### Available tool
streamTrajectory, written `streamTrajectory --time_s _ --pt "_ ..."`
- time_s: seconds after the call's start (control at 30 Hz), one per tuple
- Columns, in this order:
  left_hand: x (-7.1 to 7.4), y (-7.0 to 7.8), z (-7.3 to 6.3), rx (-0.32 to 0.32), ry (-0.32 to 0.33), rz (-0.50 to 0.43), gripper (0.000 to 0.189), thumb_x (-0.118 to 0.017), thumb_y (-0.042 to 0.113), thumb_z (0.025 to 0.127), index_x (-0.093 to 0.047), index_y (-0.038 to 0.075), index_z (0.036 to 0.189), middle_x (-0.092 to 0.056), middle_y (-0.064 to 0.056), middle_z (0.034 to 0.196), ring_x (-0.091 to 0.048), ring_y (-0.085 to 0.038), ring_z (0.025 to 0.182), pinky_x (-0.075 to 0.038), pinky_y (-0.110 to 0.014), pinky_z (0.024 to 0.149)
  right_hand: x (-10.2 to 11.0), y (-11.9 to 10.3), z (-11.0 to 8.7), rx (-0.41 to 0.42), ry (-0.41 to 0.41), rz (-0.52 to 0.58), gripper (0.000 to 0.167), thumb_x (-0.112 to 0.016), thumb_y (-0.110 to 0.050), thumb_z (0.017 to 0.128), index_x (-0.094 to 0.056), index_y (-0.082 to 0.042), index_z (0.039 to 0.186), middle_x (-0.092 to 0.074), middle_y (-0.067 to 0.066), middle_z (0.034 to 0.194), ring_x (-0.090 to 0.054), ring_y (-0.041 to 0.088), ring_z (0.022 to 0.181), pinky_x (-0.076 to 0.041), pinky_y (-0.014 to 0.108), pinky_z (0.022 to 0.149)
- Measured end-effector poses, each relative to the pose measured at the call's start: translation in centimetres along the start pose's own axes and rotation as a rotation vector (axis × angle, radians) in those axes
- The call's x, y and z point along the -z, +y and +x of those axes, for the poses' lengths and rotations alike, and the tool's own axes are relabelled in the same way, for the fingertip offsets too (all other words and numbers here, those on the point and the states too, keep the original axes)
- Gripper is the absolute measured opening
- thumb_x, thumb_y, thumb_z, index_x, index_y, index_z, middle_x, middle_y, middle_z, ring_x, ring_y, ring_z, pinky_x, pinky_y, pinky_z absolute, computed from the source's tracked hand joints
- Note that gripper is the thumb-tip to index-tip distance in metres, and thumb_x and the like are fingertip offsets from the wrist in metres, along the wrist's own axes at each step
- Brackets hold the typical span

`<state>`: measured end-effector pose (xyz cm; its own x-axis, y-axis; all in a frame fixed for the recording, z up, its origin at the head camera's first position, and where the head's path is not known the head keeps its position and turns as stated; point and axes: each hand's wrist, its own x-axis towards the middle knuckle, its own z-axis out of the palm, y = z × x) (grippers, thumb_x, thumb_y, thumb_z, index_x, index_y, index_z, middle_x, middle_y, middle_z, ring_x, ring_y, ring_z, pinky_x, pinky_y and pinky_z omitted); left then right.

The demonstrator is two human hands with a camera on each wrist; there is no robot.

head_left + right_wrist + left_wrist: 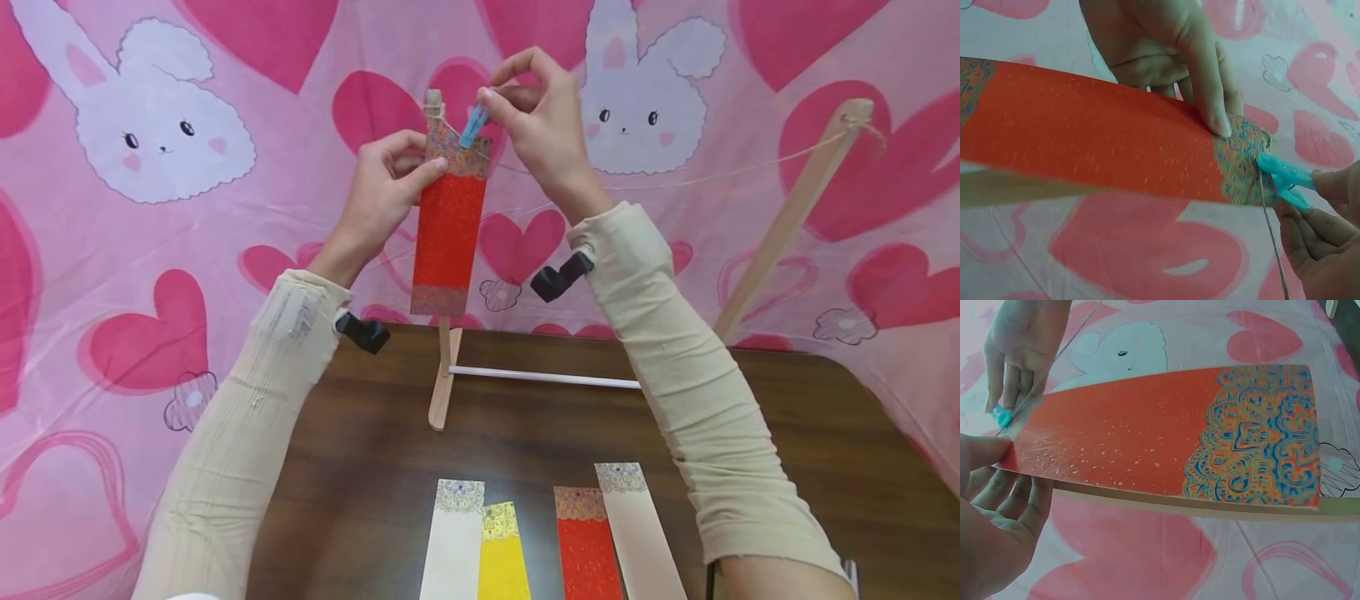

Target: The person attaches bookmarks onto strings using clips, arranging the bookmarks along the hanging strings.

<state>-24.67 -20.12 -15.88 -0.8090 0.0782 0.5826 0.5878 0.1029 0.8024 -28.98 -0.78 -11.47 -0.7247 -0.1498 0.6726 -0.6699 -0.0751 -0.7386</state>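
My left hand [386, 179] pinches a long red card strip [450, 233] near its top, thumb on the front and fingers behind. Both ends of the strip carry a lacy, coloured pattern. A blue clothespin [473, 127] is pinched between the thumb and fingers of my right hand [543, 125]. In the right wrist view the clothespin's tip lies at the strip's patterned top end, by the thin string [1275, 247]; whether it bites on both cannot be told. The strip hangs upright in front of the stand's left wooden post [444, 350].
The string runs to the right wooden post [787, 208], and a white rod [555, 378] extends low from the left post. Nearer on the brown table [352, 500] lie a white strip [452, 550], a yellow strip [504, 567], another red strip [588, 558] and a pale strip [645, 542].
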Motion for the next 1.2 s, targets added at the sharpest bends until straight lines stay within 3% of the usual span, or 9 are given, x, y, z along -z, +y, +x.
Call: streamTrajectory --time_s 0.2,0.3,0.4,0.57,0.77,1.0,1.2 --pt "0.3 -0.5 -0.1 0.026 -0.006 -0.015 0.011 -0.07 0.005 0.091 -0.068 0.0 0.101 -0.072 -0.006 0.082 -0.065 -0.017 0.072 -0.055 -0.024 0.066 0.6 0.5 -0.7 -0.039 -0.097 -0.163 0.028 -0.065 -0.01 0.096 -0.057 -0.001 0.121 -0.072 0.015 0.107 -0.07 0.019 0.095 -0.052 0.028 0.093" --pt "0.2 -0.7 -0.4 0.037 -0.007 0.026 0.012 -0.07 0.007 0.092 -0.067 0.001 0.101 -0.073 -0.007 0.085 -0.065 -0.017 0.075 -0.056 -0.025 0.069 1.1 0.4 -1.7 0.0 -0.106 -0.261 0.03 -0.063 -0.012 0.098 -0.055 0.0 0.124 -0.07 0.014 0.114 -0.068 0.016 0.104 -0.049 0.025 0.097" --pt "0.3 -0.8 -1.1 0.053 -0.002 0.162 0.017 -0.069 0.013 0.094 -0.065 0.001 0.106 -0.072 -0.009 0.091 -0.065 -0.018 0.079 -0.055 -0.027 0.072 1.6 0.4 -2.8 0.162 -0.052 -0.379 0.025 -0.061 -0.012 0.099 -0.058 0.002 0.119 -0.07 0.011 0.112 -0.067 0.014 0.103 -0.049 0.021 0.095" --pt "0.4 -1.2 -2.4 0.063 0.018 0.408 0.027 -0.066 0.018 0.095 -0.059 0.0 0.115 -0.071 -0.015 0.094 -0.065 -0.019 0.08 -0.055 -0.029 0.073 3.0 0.5 -4.9 0.494 0.091 -0.513 0.016 -0.058 -0.009 0.098 -0.064 0.004 0.103 -0.071 0.01 0.094 -0.065 0.015 0.085 -0.051 0.021 0.084" --pt "0.9 -1.9 -3.8 0.063 0.066 0.488 0.027 -0.065 0.017 0.095 -0.057 0.0 0.114 -0.069 -0.016 0.101 -0.063 -0.019 0.091 -0.048 -0.026 0.081 4.8 0.2 -7.4 0.687 0.089 -0.585 0.012 -0.057 -0.004 0.096 -0.063 0.006 0.098 -0.069 0.013 0.088 -0.063 0.022 0.079 -0.052 0.027 0.08" --pt "1.3 -2.1 -6.7 0.066 0.114 0.483 0.026 -0.064 0.015 0.095 -0.056 0.001 0.116 -0.068 -0.013 0.106 -0.065 -0.019 0.095 -0.05 -0.03 0.088 7.0 0.1 -10.8 0.692 -0.002 -0.72 0.01 -0.059 -0.002 0.096 -0.064 0.006 0.1 -0.067 0.017 0.092 -0.064 0.028 0.085 -0.055 0.038 0.082" --pt "1.4 -2.4 -9.2 0.066 0.105 0.561 0.025 -0.063 0.018 0.096 -0.058 0.005 0.116 -0.068 -0.007 0.109 -0.065 -0.016 0.098 -0.052 -0.026 0.08 8.8 0.5 -13.0 0.685 -0.045 -0.763 0.008 -0.058 0.004 0.094 -0.064 0.005 0.099 -0.066 0.017 0.089 -0.061 0.031 0.081 -0.052 0.042 0.074"
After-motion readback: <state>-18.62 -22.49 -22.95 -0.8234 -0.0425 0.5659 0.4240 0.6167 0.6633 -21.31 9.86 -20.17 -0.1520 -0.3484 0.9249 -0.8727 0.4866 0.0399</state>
